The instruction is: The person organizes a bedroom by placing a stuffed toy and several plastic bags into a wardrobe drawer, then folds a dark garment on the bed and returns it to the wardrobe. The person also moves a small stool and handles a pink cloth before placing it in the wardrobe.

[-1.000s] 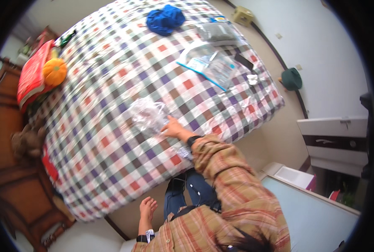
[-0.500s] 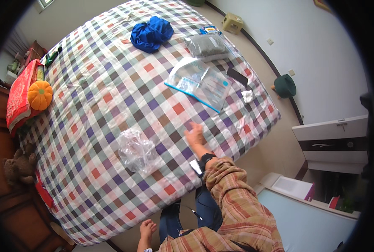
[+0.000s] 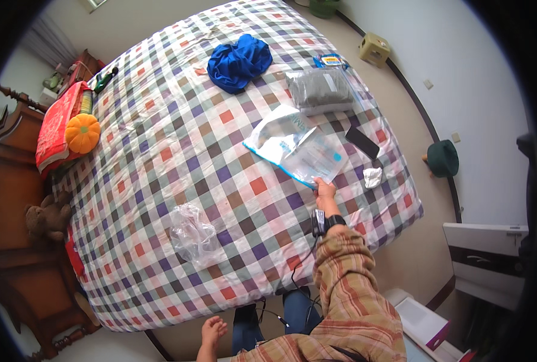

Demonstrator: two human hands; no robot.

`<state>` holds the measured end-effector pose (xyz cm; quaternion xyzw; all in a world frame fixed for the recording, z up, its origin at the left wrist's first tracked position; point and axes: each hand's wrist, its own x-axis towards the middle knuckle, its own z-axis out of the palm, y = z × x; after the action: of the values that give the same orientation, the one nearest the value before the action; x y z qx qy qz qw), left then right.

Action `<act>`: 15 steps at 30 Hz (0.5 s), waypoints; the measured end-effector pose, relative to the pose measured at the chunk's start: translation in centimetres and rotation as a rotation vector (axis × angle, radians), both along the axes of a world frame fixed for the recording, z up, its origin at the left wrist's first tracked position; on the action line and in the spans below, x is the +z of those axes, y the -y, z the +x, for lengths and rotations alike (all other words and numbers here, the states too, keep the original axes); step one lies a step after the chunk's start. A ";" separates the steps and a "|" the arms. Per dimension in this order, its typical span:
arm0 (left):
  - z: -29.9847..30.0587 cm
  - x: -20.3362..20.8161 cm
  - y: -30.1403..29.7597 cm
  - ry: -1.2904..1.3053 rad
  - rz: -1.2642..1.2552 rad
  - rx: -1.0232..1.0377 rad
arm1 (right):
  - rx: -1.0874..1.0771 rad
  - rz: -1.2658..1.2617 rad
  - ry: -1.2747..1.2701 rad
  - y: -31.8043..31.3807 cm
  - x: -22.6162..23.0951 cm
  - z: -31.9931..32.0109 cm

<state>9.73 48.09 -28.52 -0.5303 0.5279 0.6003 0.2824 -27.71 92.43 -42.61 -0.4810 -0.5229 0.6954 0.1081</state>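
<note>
My right hand is stretched out over the bed, fingers closed on the near right corner of a clear plastic zip bag with a blue edge. The bag lies flat on the checked bedspread. My left hand hangs low by the bed's near edge, its fingers loosely bent and apart, with nothing in it. A crumpled clear plastic bag rests on the bed between the two hands. Beyond the zip bag lies a grey folded bundle in clear wrapping.
Near the zip bag are a black phone and a crumpled white tissue. Farther back lie a bunched blue cloth and a small blue packet. An orange pumpkin cushion sits left. A cable hangs from my right wrist.
My right hand has reached forward and right and taken hold of the zip bag's corner. My left hand stays low, with little change. The whole view has shifted.
</note>
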 end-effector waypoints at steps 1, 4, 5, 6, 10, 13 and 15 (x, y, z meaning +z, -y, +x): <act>-1.1 0.5 -1.2 -0.004 -0.011 0.004 | 0.079 0.033 -0.076 0.3 1.7 -0.2; -5.8 2.9 -4.2 -0.218 0.029 -0.025 | 0.456 0.258 -0.271 1.8 10.2 1.6; -7.6 4.0 -5.0 -0.307 0.040 -0.035 | 0.592 0.304 -0.434 2.3 13.7 3.0; -9.8 4.9 -6.0 -0.363 0.075 -0.072 | 0.782 0.370 -0.431 2.8 17.3 4.5; -16.0 8.3 -9.5 -0.496 0.522 -0.015 | 1.252 0.354 -0.523 6.0 28.3 10.8; -18.1 8.2 -13.3 -0.579 1.049 0.032 | 1.426 0.964 -0.632 9.4 30.4 14.2; -19.2 6.5 -15.4 -0.595 0.944 0.002 | 1.567 0.835 -0.573 11.6 28.7 16.0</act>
<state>-9.49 63.50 -22.02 -0.1545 0.2582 0.8957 0.3274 -11.68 80.81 -13.88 0.2769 -0.8593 0.4176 -0.1028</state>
